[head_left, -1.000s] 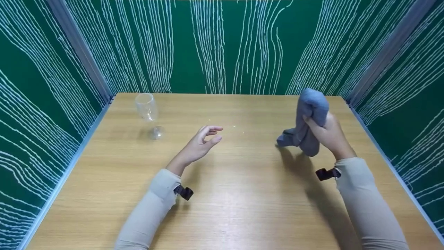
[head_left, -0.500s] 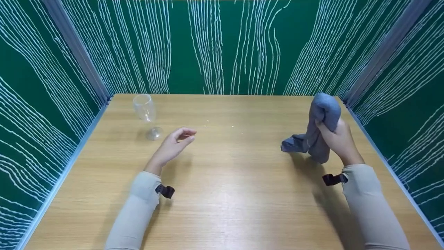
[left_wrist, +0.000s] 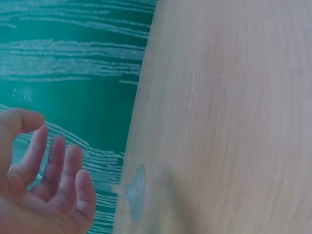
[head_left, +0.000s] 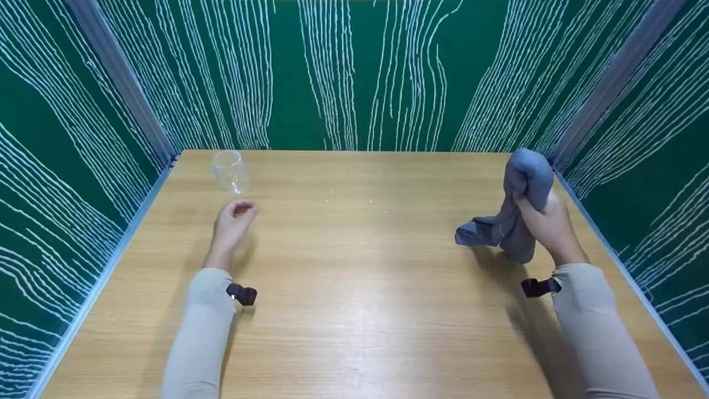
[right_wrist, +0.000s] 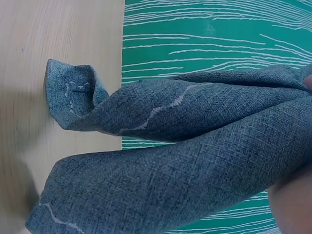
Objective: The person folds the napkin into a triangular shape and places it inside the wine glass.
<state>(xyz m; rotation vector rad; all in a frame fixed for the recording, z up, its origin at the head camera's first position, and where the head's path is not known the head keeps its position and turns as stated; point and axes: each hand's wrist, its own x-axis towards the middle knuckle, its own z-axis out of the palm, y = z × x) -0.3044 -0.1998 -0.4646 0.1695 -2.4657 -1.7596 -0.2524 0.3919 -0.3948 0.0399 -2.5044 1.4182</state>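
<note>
Taking the wine glass (head_left: 230,173) as my landmark: it stands upright near the far left corner of the wooden table (head_left: 354,310), and my left hand (head_left: 232,221) sits just in front of its base, fingers loosely curled and holding nothing, not yet touching the glass as far as I can tell; the left wrist view shows the clear foot (left_wrist: 135,191) just off my fingertips (left_wrist: 83,187). The risk I see is here: the glass is tall, narrow-footed and see-through, so if my hand comes in fast or strikes the bowl instead of closing on the stem, I could tip it toward the green wall (head_left: 66,166) or skid it off the table edge. A pinch on the smooth stem might also slip. Far to the right of the glass, at the opposite side of the table, my right hand (head_left: 545,224) grips the grey cloth (head_left: 518,199) bunched in my fist, one tail trailing down to the table; a dragging tail could catch as I bring it over. Compared with a second ago, my left hand has travelled from the middle of the table leftward to the glass, and my right hand with the cloth has drifted a little further right, away from the glass.
</note>
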